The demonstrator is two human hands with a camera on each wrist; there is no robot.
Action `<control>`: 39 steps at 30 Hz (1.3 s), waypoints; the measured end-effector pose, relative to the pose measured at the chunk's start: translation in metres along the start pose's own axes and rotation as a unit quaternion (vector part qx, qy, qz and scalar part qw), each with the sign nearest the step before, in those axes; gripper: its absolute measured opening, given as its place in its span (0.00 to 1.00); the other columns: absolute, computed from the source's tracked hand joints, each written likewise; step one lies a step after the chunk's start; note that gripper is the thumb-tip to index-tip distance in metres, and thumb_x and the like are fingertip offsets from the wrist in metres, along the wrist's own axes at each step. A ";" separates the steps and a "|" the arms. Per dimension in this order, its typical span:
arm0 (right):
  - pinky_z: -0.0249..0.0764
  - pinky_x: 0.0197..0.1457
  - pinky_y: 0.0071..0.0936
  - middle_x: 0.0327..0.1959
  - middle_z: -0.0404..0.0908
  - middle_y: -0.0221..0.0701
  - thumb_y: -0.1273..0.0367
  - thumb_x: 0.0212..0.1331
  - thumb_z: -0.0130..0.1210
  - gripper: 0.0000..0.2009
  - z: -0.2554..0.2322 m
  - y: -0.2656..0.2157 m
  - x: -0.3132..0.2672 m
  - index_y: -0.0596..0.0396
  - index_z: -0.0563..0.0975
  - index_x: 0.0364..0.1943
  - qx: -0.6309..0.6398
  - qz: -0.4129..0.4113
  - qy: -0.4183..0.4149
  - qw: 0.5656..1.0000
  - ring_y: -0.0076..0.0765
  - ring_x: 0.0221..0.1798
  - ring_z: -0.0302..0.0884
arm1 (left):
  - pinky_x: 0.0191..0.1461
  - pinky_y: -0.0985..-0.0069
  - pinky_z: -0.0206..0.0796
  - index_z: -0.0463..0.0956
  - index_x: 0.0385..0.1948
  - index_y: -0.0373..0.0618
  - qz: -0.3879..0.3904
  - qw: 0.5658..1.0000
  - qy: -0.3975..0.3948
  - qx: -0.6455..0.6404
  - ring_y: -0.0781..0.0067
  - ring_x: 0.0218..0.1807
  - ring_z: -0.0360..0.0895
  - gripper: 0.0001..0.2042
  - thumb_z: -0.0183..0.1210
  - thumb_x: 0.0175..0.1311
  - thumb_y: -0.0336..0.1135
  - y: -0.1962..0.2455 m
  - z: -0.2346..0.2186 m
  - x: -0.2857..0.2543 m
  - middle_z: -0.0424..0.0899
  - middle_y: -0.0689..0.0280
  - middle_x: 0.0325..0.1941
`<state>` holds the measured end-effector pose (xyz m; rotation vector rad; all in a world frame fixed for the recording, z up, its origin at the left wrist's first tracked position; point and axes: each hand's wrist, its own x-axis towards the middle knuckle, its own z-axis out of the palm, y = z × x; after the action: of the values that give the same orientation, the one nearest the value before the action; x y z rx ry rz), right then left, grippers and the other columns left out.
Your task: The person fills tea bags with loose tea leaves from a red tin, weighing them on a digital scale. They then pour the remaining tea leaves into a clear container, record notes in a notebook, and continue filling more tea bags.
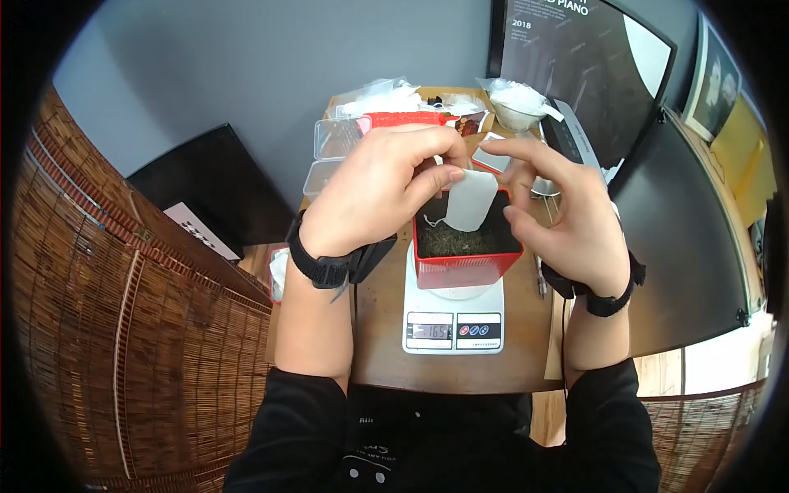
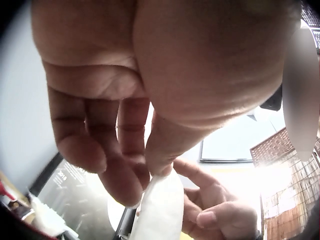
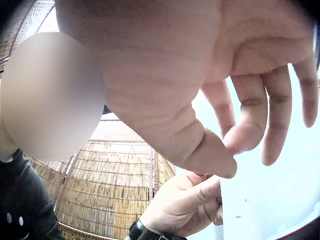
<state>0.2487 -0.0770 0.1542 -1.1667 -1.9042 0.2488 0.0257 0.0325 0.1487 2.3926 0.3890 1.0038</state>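
My left hand point(image 1: 382, 185) pinches the top edge of a small white tea bag point(image 1: 472, 201) between thumb and fingertips. The bag hangs upright over a red square container point(image 1: 468, 274), and a thin string dangles at its left. Dried, crumbled tea leaves point(image 1: 452, 241) lie inside the container, which stands on a white kitchen scale point(image 1: 413, 306). Just right of the bag, my right hand point(image 1: 567, 205) has its thumb and fingers spread apart, holding nothing. In the left wrist view the bag point(image 2: 159, 212) hangs below the left thumb.
Behind the container are clear plastic boxes point(image 1: 330, 140), a red packet point(image 1: 403, 121) and a bowl with white bags point(image 1: 519, 111). A monitor point(image 1: 575, 74) stands at the back right, and a pen point(image 1: 542, 279) lies right of the scale. Woven blinds point(image 1: 197, 329) hang at left.
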 end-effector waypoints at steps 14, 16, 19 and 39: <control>0.78 0.62 0.31 0.24 0.76 0.26 0.84 0.48 0.66 0.37 0.003 0.006 -0.003 0.53 0.78 0.70 -0.050 -0.031 -0.027 0.998 0.26 0.37 0.80 | 0.38 0.75 0.77 0.78 0.42 0.36 -0.033 0.999 -0.012 -0.014 0.77 0.32 0.83 0.01 0.60 0.76 0.23 0.000 0.001 0.001 0.84 0.65 0.30; 0.80 0.63 0.33 0.25 0.77 0.26 0.83 0.48 0.66 0.39 -0.005 0.006 -0.002 0.52 0.77 0.72 -0.023 0.049 -0.050 0.997 0.26 0.38 0.82 | 0.38 0.76 0.77 0.77 0.42 0.37 -0.015 1.000 -0.007 0.005 0.78 0.32 0.83 0.01 0.59 0.78 0.23 -0.004 0.001 0.001 0.84 0.65 0.30; 0.82 0.59 0.36 0.28 0.82 0.31 0.79 0.49 0.68 0.38 -0.009 0.003 -0.001 0.49 0.77 0.72 -0.039 0.074 -0.035 0.996 0.35 0.39 0.86 | 0.38 0.76 0.77 0.77 0.42 0.37 -0.045 0.999 -0.012 -0.016 0.78 0.32 0.83 0.01 0.59 0.78 0.24 -0.002 -0.001 0.001 0.84 0.65 0.30; 0.78 0.67 0.40 0.56 0.87 0.41 0.79 0.49 0.71 0.42 -0.004 0.006 -0.004 0.50 0.74 0.75 -0.108 -0.021 -0.030 0.994 0.49 0.58 0.84 | 0.41 0.75 0.78 0.76 0.42 0.36 -0.023 0.999 -0.019 -0.013 0.76 0.34 0.82 0.01 0.59 0.77 0.22 -0.005 -0.001 0.002 0.84 0.64 0.34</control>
<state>0.2562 -0.0775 0.1506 -1.2706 -2.0446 0.0558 0.0260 0.0378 0.1478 2.3645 0.4122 0.9357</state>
